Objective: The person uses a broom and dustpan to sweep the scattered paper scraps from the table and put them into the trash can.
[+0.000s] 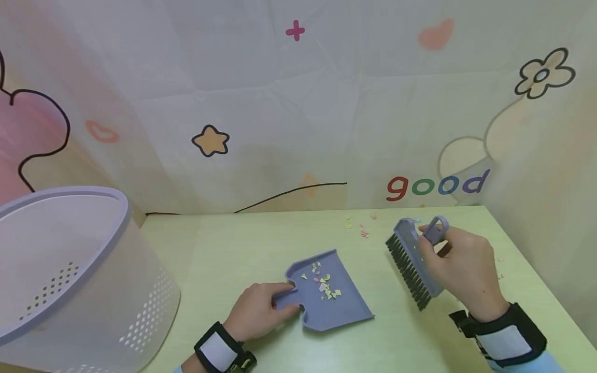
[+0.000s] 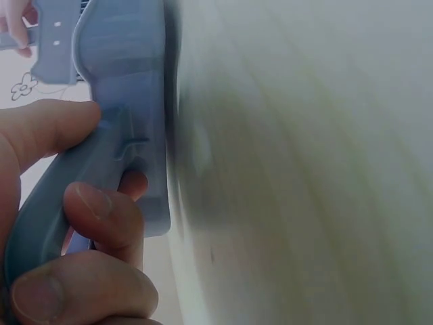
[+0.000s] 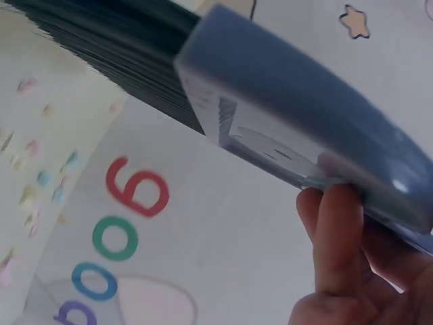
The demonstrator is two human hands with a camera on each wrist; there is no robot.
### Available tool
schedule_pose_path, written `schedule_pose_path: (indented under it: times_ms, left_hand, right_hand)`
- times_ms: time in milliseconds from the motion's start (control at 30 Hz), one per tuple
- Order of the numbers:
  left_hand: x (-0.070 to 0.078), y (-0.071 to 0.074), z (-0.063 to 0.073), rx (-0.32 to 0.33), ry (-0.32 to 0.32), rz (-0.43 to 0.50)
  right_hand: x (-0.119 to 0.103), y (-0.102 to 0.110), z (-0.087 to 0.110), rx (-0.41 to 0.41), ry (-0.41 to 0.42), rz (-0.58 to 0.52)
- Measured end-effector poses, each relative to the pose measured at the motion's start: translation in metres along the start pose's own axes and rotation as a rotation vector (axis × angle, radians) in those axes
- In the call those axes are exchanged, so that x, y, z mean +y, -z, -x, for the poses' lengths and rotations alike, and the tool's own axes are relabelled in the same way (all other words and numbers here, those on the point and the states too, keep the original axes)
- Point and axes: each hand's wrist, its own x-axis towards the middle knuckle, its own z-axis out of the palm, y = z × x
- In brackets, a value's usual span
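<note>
My left hand (image 1: pixel 256 312) grips the short handle of a blue-grey dustpan (image 1: pixel 345 305) low over the pale table. Small yellow and pink paper scraps (image 1: pixel 323 287) lie in the pan. To the right, my right hand (image 1: pixel 471 264) holds a matching blue-grey hand brush (image 1: pixel 415 248) by its loop-ended handle, its dark bristles (image 1: pixel 403 269) facing left and down. Fingers curl around the dustpan handle (image 2: pixel 47 196) in the left wrist view. The right wrist view shows the brush body (image 3: pixel 298 81) tilted, with thumb and fingers on its handle.
A white laundry basket (image 1: pixel 121 259) with a lilac rim and rows of holes stands at the left. More paper scraps (image 1: pixel 365 234) are scattered near the table's back edge, with others by the right hand. A printed cloth (image 1: pixel 261 77) hangs behind the table.
</note>
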Motion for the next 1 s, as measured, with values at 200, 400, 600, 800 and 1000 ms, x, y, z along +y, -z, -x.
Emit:
schedule_pose_path:
  times_ms: [200,400,600,800,1000]
  left_hand:
    - [-0.001,0.000,0.000,0.002,0.009,-0.008]
    - [0.000,0.000,0.000,0.003,0.007,-0.008]
    - [0.001,0.000,0.000,-0.003,0.004,-0.001]
    - [0.002,0.001,-0.001,-0.014,0.019,0.000]
    - [0.002,0.001,-0.001,-0.012,0.018,-0.006]
  right_hand:
    - [0.018,0.003,0.005,0.000,-0.016,0.073]
    - [0.019,-0.001,0.010,-0.055,-0.022,0.122]
    - [0.005,-0.005,0.011,-0.070,0.027,0.032]
    - [0.003,-0.003,0.002,0.005,0.032,0.009]
    - [0.009,-0.013,-0.001,-0.082,0.038,0.086]
